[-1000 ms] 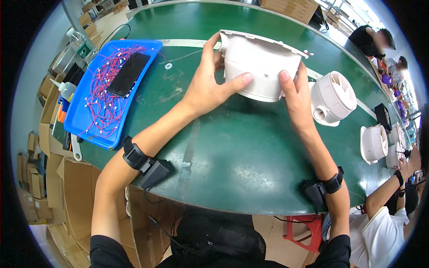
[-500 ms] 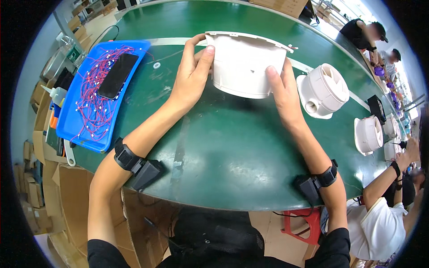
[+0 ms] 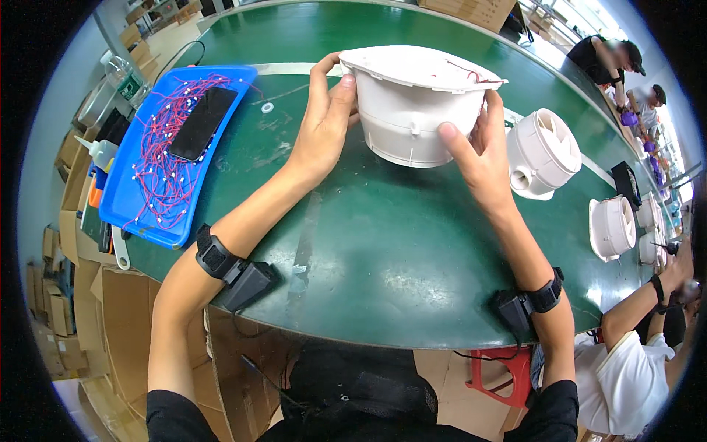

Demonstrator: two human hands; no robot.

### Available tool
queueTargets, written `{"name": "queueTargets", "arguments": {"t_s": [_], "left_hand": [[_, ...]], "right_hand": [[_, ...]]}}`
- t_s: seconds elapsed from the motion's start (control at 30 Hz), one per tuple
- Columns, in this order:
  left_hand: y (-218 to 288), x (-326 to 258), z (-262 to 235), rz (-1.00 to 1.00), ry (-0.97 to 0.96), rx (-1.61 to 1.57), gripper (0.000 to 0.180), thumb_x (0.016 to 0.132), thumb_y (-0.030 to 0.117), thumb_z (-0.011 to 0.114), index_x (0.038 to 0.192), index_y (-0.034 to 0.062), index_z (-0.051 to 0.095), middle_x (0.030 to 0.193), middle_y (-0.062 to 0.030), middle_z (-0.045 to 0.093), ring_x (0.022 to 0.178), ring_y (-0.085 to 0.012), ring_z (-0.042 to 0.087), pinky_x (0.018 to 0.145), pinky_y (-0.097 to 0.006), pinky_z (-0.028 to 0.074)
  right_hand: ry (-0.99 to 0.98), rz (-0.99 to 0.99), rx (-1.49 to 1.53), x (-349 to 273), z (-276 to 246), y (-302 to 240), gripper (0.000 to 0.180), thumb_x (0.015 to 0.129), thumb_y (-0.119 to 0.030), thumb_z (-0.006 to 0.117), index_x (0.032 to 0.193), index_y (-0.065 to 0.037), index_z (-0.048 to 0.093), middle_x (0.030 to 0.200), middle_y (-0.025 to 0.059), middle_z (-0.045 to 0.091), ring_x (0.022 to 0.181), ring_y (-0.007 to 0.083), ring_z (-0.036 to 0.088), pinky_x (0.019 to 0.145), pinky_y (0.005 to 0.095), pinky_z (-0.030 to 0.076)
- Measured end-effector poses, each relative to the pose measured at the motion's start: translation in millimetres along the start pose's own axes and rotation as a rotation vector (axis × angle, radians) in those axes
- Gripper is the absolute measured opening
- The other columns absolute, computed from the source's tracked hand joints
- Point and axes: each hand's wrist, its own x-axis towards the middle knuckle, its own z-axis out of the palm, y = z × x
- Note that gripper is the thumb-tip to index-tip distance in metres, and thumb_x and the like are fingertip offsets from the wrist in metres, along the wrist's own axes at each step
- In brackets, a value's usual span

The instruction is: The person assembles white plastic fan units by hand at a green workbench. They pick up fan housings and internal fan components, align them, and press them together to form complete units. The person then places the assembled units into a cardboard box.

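Note:
Between my two hands I hold a white round plastic housing (image 3: 401, 110) above the green table, its wide flanged rim facing up and a bit of red wire showing at the right of the rim. My left hand (image 3: 324, 121) grips its left side, thumb in front and fingers behind. On the right side, my right hand (image 3: 479, 151) presses its thumb to the front wall, the other fingers partly hidden behind. Just right of that hand, a similar white housing (image 3: 543, 155) with a vaned opening and a side port rests on the table.
At left lies a blue tray (image 3: 116, 202) with tangled red wires (image 3: 158, 177) and a black phone (image 3: 202, 124). A white washer (image 3: 267, 107) sits on the green table (image 3: 368, 272). More white housings (image 3: 613, 228) stand at right, near a co-worker's arm (image 3: 633, 306).
The housing has been tilted and turned in my hands, so its rim opening and the red wire now show more. My right hand has shifted slightly right.

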Motion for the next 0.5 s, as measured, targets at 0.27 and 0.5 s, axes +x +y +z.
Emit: {"name": "queueTargets", "arguments": {"t_s": [0.27, 0.5], "left_hand": [[-3.9, 2.2, -2.3, 0.021, -0.003, -0.038, 0.058, 0.100, 0.046, 0.039, 0.144, 0.0141, 0.018, 0.135, -0.0145, 0.041, 0.109, -0.0246, 0.058, 0.091, -0.037, 0.046], [9.2, 12.5, -12.5, 0.030, -0.012, 0.158, 0.048, 0.096, 0.040, 0.053, 0.113, -0.0043, 0.052, 0.077, -0.0141, 0.066, 0.062, -0.0209, 0.067, 0.050, -0.029, 0.054]], "right_hand": [[-0.018, -0.029, -0.034, 2.0, -1.4, 0.6, 0.086, 0.082, -0.029, 0.073, 0.141, 0.004, 0.020, 0.131, 0.0226, 0.044, 0.121, 0.0283, 0.049, 0.103, 0.0387, 0.039], [0.024, 0.421, 0.135, 5.1, -13.8, -3.1, 0.076, 0.093, -0.056, 0.043, 0.139, 0.004, 0.030, 0.124, 0.0236, 0.053, 0.118, 0.0285, 0.052, 0.099, 0.0410, 0.041]]}}
